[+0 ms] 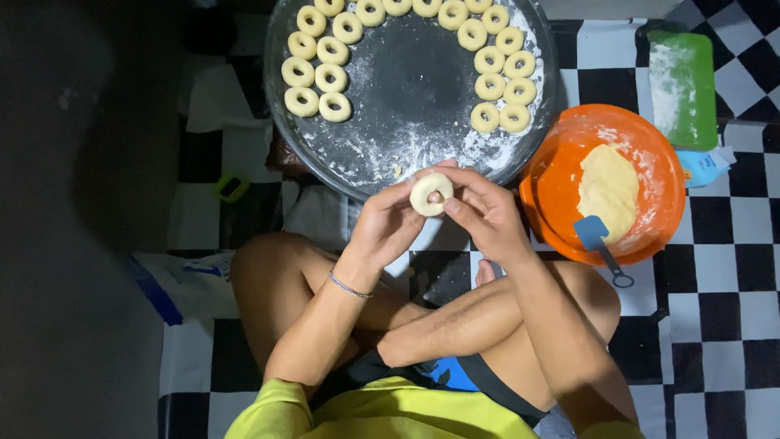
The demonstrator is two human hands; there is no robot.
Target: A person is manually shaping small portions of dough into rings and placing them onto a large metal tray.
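Pale round dough ring (431, 193) held between both hands — left hand (388, 223) and right hand (486, 213) each in pinching grip, fingertips on rim. Ring faces camera, hole through centre. Large round floured metal tray (414, 122) lies just beyond, far side — rows of dough rings (321, 69) on it.

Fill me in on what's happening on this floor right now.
A person sits cross-legged on a checkered floor, holding one ring of dough between the left hand and the right hand, fingers pinching its edges. Just ahead lies a round, flour-dusted tray with shaped dough rings lined along its left and right sides; its middle is bare. To the right, an orange bowl holds a lump of dough and a blue scraper. A floured green board lies beyond it.
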